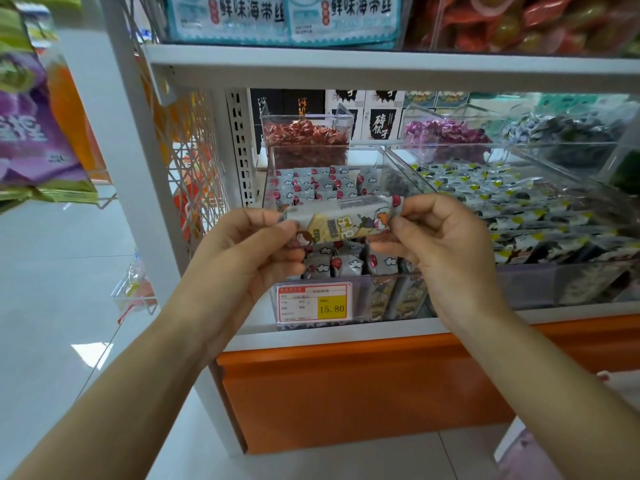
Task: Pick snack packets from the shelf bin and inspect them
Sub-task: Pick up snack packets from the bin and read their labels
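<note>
While both hands pinch its ends, left hand (258, 244) and right hand (440, 244) hold one snack packet (341, 220) level above the clear shelf bin (391, 168) of matching packets.

You can read 15.80 on the price tag (313, 302) fronting the near shelf bin (362, 299), 鲜味海带丝 on the blue packets (242, 19) above, and 碎银子 on the far white box (383, 124).
</note>
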